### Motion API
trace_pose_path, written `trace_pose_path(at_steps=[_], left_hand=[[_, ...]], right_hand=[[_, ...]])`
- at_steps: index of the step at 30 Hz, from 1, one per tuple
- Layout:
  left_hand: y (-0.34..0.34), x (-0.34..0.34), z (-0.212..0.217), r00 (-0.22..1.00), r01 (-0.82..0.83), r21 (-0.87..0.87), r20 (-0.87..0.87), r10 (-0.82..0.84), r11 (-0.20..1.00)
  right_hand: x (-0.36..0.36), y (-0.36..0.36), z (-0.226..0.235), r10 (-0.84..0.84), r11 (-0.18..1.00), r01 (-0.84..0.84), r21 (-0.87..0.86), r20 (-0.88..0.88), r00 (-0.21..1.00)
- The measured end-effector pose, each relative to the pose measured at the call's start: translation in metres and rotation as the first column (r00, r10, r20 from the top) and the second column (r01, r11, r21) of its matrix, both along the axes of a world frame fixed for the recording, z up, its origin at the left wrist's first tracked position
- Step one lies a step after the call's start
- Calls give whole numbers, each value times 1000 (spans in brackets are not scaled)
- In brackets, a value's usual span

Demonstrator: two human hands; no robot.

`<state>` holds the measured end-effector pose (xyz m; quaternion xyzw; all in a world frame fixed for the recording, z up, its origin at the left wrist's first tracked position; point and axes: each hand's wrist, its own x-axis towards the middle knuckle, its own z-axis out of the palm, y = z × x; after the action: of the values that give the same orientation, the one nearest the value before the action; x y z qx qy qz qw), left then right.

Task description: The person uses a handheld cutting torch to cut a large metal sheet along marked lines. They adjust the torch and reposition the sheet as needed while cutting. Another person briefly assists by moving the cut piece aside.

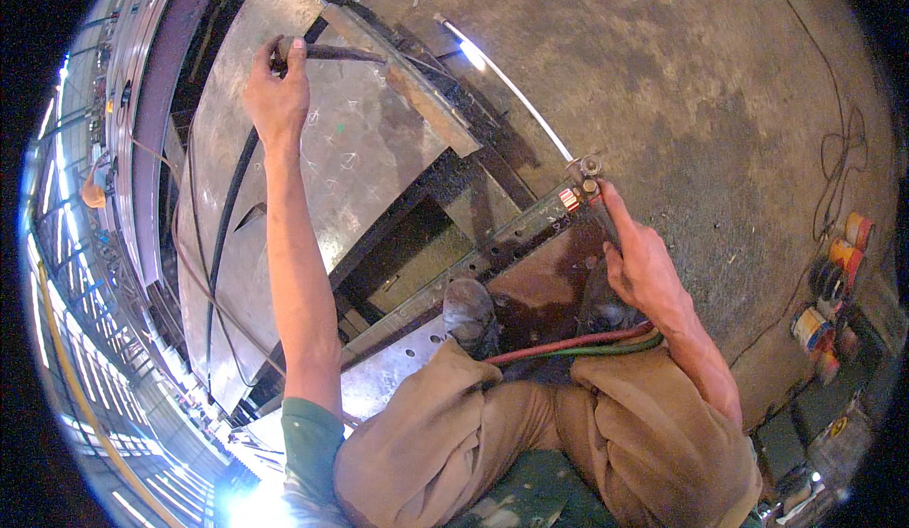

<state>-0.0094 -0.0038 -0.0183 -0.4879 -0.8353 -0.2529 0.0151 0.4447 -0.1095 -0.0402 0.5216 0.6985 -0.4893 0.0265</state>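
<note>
Two hands, both occupied. Left hand (279, 102) is out at arm's length over the steel plate (346, 140), thumb and curled fingers pinching one end of a dark bar (346, 53). Bar points right across the plate, far end close to the raised steel edge (431, 107); can't tell if it touches. Gripped at the end, probably so the rest sticks out clear of the fingers.

Right hand (649, 263) is wrapped round the handle of a torch (589, 176), one finger reaching up near the valves. Looks like a hold for steering plus keeping the knobs handy. Its long pipe (521, 97) runs up and left, out past the plate's edge over the floor (720, 83); the length presumably keeps the hand well back from the tip. Bright patch beside the pipe, can't tell if flame or glare.

Red hose (568, 341) and green hose (606, 345) cross between the knees, under the right wrist. Reads as slack kept near the body, off the plate.

Person sits low, knees bent, left shoe (471, 312) beside the beam with holes (502, 241). Likely for a steady base. Cans (812, 327) are off to the right, well apart from both hands.
</note>
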Motion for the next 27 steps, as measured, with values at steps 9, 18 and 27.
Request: trace_pose_path(at_steps=[9, 18, 27], left_hand=[[-2, 1, 0, 999, -33, -28, 22, 34, 999], [-4, -1, -6, 999, 12, 65, -48, -9, 998], [-3, -5, -6, 1000, -15, 27, -23, 15, 1000]], right_hand=[[-2, 2, 2, 1, 1000, -1, 7, -29, 1000], [0, 6, -4, -49, 993, 66, 93, -179, 983], [-1, 10, 0, -100, 984, 133, 121, -243, 965]])
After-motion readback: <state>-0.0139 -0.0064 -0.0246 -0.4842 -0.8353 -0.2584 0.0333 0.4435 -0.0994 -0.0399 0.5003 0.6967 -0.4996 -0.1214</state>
